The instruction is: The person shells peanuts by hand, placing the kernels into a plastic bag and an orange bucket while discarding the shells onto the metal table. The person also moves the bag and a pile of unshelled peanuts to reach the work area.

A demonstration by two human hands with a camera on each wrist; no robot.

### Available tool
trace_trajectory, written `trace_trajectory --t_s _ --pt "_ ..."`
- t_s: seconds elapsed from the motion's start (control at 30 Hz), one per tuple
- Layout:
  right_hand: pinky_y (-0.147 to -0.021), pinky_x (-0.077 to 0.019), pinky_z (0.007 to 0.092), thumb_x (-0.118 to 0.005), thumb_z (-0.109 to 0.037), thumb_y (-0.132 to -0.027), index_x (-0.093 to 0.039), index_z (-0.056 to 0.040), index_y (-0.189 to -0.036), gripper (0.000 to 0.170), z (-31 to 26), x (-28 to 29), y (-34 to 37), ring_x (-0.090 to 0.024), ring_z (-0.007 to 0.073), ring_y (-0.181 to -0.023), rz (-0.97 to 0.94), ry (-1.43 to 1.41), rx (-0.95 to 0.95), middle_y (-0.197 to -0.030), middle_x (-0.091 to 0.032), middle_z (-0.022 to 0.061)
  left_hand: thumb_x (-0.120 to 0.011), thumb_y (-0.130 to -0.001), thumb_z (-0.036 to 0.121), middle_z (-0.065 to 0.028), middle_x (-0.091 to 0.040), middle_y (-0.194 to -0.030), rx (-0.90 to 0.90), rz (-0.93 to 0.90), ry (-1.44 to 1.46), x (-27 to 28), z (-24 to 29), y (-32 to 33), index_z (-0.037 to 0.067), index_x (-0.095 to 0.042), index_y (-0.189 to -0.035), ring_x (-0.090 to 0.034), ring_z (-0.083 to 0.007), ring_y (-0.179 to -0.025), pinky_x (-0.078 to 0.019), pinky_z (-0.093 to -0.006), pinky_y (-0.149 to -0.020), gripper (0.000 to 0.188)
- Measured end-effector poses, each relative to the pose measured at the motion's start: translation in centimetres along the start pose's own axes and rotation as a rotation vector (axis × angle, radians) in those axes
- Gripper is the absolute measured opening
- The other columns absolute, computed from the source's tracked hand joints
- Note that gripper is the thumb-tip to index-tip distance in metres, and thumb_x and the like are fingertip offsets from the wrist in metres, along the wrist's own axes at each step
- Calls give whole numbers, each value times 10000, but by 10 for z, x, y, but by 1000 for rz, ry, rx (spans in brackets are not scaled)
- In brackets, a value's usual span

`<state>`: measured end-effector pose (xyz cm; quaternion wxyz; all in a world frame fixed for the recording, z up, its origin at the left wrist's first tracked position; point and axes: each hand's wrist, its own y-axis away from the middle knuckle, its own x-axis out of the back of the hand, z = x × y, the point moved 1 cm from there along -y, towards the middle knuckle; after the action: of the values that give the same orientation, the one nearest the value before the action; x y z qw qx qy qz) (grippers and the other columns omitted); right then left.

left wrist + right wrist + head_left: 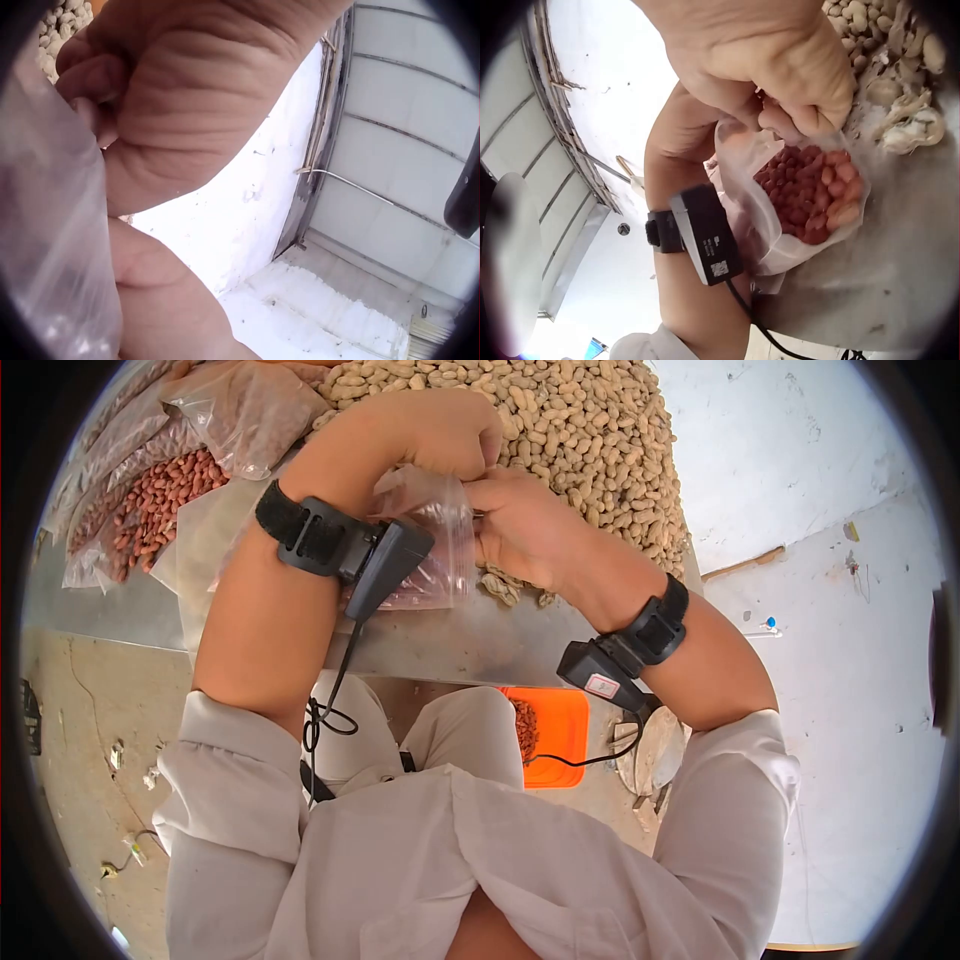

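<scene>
A clear plastic bag [445,550] of red-skinned peanut kernels [802,187] is beneath my hands, its mouth partly open in the right wrist view. My left hand [445,435] reaches over the bag with bent wrist and curled fingers, gripping at its upper rim. From the other side my right hand [525,525] meets it, fingers curled in at the same rim. Both hands' fingertips are mostly hidden where they come together. In the left wrist view, the curled left fingers [94,86] lie beside the bag's cloudy film, with the right hand [165,300] below.
Unshelled peanuts [590,440] form a big heap behind the hands. Empty shells [907,131] lie on the metal tabletop [400,645]. Larger bags [240,415] and loose red kernels [165,505] are at the left. An orange tub [560,735] stands below the table edge.
</scene>
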<state>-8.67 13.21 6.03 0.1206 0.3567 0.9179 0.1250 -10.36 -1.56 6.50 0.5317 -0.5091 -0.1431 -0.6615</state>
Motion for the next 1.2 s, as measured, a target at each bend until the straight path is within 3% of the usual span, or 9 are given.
trace_trajectory --t_s 0.1,0.2,0.3,0.43,0.6,0.73,0.83,1.03,1.2 --pt "-725 -505 371 -529 -26 -823 -526 41 -1003 191 -5 -1 6 -581 218 -824 -96 -85 18 -922 -570 116 -591 -578 148 -48 -549 -607 -45 128 59 4 -3 7 27 -657 -834 -509 -159 -543 -379 -306 -472 291" --pt "-756 -505 373 -540 -38 -825 -526 61 -1059 255 -4 9 12 -578 237 -894 -110 -74 41 -992 -555 125 -581 -627 63 -58 -580 -666 219 -67 196 20 6 7 24 -649 -874 -546 -142 -614 -407 -281 -517 258" --pt "-768 -511 353 -554 -48 -823 -526 73 -1079 285 -10 15 27 -585 238 -905 -25 54 89 -1005 -548 143 -560 -628 44 -16 -514 -607 148 40 130 19 0 9 24 -648 -876 -462 -94 -540 -338 -259 -468 264" --pt "-712 -542 294 -552 -82 -843 -502 80 -1116 322 4 33 37 -629 199 -808 108 318 121 -1015 -582 132 -550 -635 26 33 -459 -594 107 -16 240 26 -14 8 42 -647 -886 -383 -52 -508 -292 -239 -450 270" --pt "-635 -538 268 -568 -134 -841 -535 59 -1063 296 27 34 51 -626 178 -702 86 311 -49 -961 -583 127 -541 -665 27 59 -470 -611 201 3 362 38 -14 15 69 -644 -921 -384 -23 -523 -275 -200 -455 279" --pt "-563 -502 241 -565 -155 -843 -557 45 -995 251 32 31 46 -615 155 -638 3 232 -155 -879 -599 107 -526 -685 27 61 -489 -626 128 76 505 41 -18 18 65 -637 -933 -408 -18 -533 -286 -182 -468 274" --pt "-496 -443 226 -562 -164 -847 -579 30 -910 204 30 23 43 -575 126 -573 10 223 -139 -763 -600 79 -522 -688 24 60 -502 -644 177 77 505 44 -15 20 60 -636 -927 -427 -17 -555 -302 -179 -481 267" --pt "-447 -362 220 -579 -164 -830 -594 -6 -768 171 5 -6 32 -480 98 -507 80 452 153 -640 -566 46 -522 -697 37 53 -515 -673 175 92 474 34 -23 18 72 -641 -935 -436 -28 -581 -312 -183 -499 269" --pt "-436 -360 221 -576 -161 -825 -591 -17 -733 171 15 2 28 -480 98 -486 104 484 84 -622 -558 35 -557 -752 86 53 -496 -671 89 83 420 25 -16 11 53 -634 -976 -405 -30 -574 -302 -180 -502 239"
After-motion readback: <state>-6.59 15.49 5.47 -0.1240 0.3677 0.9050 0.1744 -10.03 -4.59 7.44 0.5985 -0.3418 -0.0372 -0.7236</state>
